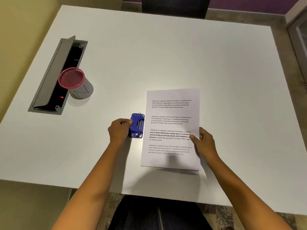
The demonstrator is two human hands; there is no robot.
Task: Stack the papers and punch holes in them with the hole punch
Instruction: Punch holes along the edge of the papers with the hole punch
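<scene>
A stack of white printed papers (171, 127) lies on the white table (182, 55), slightly right of centre, with its near edge lifted a little off the surface. My right hand (205, 143) pinches the stack's right edge, thumb on top of the sheet. A blue hole punch (137, 125) sits just left of the papers, close to their left edge. My left hand (120, 129) grips the punch's left side with curled fingers.
A pink mesh pen cup (74, 82) stands at the left, beside an open grey cable hatch (56, 77) set into the table. A dark chair (176, 5) stands at the far edge. The table's near edge runs just above my lap.
</scene>
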